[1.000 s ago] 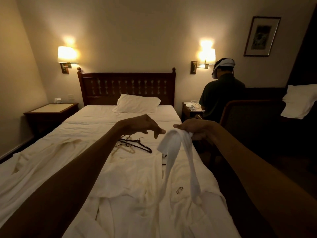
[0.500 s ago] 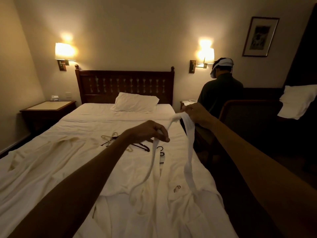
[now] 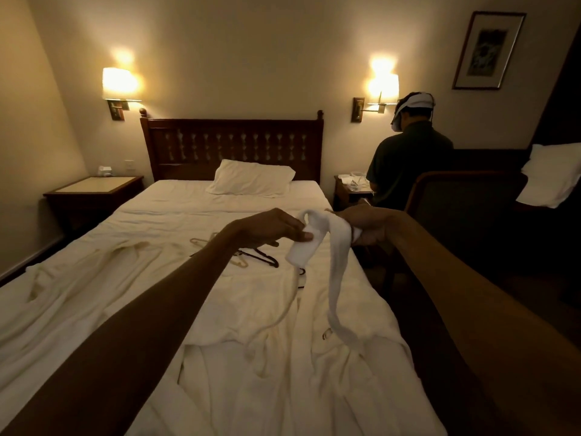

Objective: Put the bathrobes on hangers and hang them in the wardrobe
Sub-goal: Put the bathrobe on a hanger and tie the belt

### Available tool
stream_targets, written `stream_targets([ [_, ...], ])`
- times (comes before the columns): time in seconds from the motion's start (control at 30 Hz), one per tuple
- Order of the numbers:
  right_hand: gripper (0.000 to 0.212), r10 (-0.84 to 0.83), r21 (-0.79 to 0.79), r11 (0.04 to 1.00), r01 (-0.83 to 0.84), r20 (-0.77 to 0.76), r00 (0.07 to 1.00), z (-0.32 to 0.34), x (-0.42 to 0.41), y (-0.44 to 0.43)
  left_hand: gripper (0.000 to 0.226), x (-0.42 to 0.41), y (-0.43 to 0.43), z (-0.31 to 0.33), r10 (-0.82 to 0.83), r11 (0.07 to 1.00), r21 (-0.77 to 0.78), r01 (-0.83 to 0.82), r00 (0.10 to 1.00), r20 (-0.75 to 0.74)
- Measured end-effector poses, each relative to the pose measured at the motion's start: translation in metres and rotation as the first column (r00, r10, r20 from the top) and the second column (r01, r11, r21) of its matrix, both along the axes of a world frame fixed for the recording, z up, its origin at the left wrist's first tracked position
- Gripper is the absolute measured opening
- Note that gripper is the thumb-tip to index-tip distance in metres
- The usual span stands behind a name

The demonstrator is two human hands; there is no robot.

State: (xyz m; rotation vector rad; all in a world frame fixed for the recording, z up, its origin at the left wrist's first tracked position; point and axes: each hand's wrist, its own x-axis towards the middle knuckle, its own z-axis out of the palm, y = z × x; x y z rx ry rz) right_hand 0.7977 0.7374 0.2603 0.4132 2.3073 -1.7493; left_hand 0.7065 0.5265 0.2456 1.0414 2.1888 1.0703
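Head view: left hand (image 3: 276,228) is pinching the end of the bathrobe belt (image 3: 338,262), right hand (image 3: 367,225) is gripping its loop, probably for folding.

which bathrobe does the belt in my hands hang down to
The near bathrobe with the emblem, below your right arm: the belt that your left hand and right hand hold drops straight onto it. The other bathrobe lies spread out farther left.

The bed (image 3: 176,212) holds bathrobes (image 3: 283,382), hangers (image 3: 261,258), a pillow (image 3: 251,180).
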Motion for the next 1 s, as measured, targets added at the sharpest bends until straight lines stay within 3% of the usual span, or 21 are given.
stream_targets([
  [0.17, 0.041, -0.157, 0.076, 0.984, 0.163, -0.079, 0.984, -0.015, -0.002, 0.013, 0.031, -0.02, -0.024, -0.012, 0.114, 0.986, 0.11, -0.123, 0.99, 0.089],
  [0.23, 0.041, -0.244, 0.2, 0.943, 0.267, -0.135, 0.96, -0.03, -0.002, 0.026, 0.037, -0.036, -0.039, -0.03, 0.211, 0.96, 0.138, -0.242, 0.955, 0.207],
  [0.3, 0.037, -0.319, 0.331, 0.864, 0.378, -0.22, 0.922, -0.051, 0.002, 0.043, 0.036, -0.05, -0.056, -0.053, 0.3, 0.907, 0.168, -0.385, 0.874, 0.383],
  [0.43, 0.027, -0.434, 0.354, 0.789, 0.502, -0.256, 0.864, -0.091, 0.018, 0.069, 0.019, -0.063, -0.093, -0.095, 0.413, 0.802, 0.169, -0.572, 0.737, 0.535],
  [0.57, 0.034, -0.487, 0.451, 0.706, 0.546, -0.251, 0.837, -0.139, 0.031, 0.086, 0.027, -0.07, -0.121, -0.14, 0.59, 0.654, 0.079, -0.752, 0.573, 0.568],
  [0.7, 0.039, -0.546, 0.58, 0.625, 0.522, -0.153, 0.824, -0.193, 0.036, 0.109, 0.029, -0.08, -0.133, -0.191, 0.745, 0.617, -0.111, -0.779, 0.534, 0.4],
  [0.83, 0.047, -0.553, 0.68, 0.599, 0.422, -0.031, 0.833, -0.241, 0.039, 0.118, 0.032, -0.085, -0.129, -0.235, 0.807, 0.59, -0.203, -0.781, 0.577, 0.126],
  [0.93, 0.047, -0.473, 0.773, 0.58, 0.258, 0.061, 0.879, -0.27, 0.033, 0.115, 0.066, -0.096, -0.122, -0.265, 0.617, 0.611, -0.436, -0.661, 0.743, -0.261],
  [1.0, 0.053, -0.387, 0.852, 0.516, 0.085, 0.144, 0.911, -0.288, 0.024, 0.111, 0.05, -0.094, -0.11, -0.283, 0.496, 0.576, -0.488, -0.656, 0.755, -0.43],
])
